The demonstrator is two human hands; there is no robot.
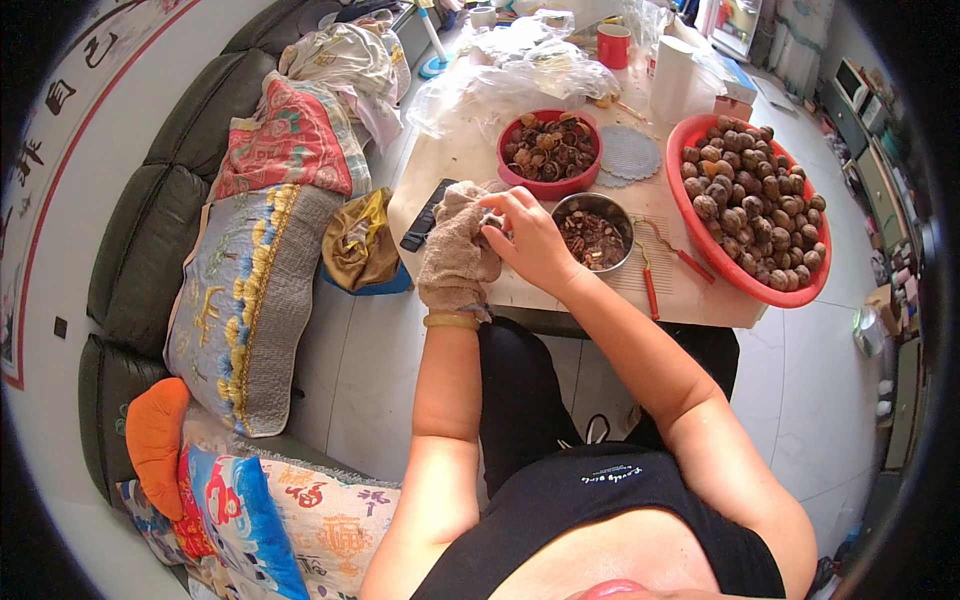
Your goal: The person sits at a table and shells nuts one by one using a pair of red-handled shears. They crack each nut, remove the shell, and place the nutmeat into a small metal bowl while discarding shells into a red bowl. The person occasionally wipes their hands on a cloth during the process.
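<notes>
A beige cloth (pixel 456 259) wraps my left hand (pixel 465 232), which is raised at the table's near edge. Something small and partly hidden lies in its grasp; I cannot tell what. My right hand (pixel 529 236) reaches over to it, thumb and fingers close around that small thing. Just right of my right hand stands a steel bowl (pixel 628 262) with walnut kernels. Behind it is a red bowl (pixel 511 178) of broken walnut shells. A large red basin (pixel 681 199) at the right holds many whole walnuts (pixel 750 195). A plier-like nutcracker with red handles (pixel 651 294) lies between steel bowl and basin.
A black remote control (pixel 427 216) lies left of the cloth. Grey round mats (pixel 631 152) lie behind the steel bowl. Farther back are clear plastic bags (pixel 525 75), a red mug (pixel 613 46) and a white paper roll (pixel 672 79). A dark sofa (pixel 150 225) stands left.
</notes>
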